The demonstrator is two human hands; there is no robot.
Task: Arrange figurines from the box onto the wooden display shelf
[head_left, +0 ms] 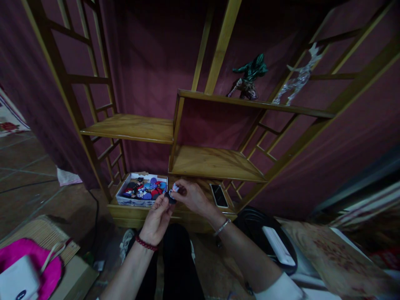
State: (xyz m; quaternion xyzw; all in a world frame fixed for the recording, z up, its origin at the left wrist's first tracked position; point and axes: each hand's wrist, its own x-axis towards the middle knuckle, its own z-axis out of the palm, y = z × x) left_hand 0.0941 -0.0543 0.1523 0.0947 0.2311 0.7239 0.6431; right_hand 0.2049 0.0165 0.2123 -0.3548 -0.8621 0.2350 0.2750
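In front of the lowest shelf, my two hands meet on a small figurine (173,189) with a white and reddish upper part and a dark round base. My left hand (161,212) pinches the base between thumb and fingers. From above and the right, my right hand (190,196) closes its fingers on the figurine's upper part. Just left of them stands a white cardboard box (134,203) holding several small figures (146,189) with red, blue, purple and black parts. Fine details of the figurine are too small to make out.
A smartphone (219,196) lies on the lowest shelf, right of my hands. Higher up stand a green figure statue (250,77) and a clear deer ornament (298,79). Wooden shelf boards (215,162) overhang the back. A black bag-like object (265,233) sits at right, a pink item (51,271) at left.
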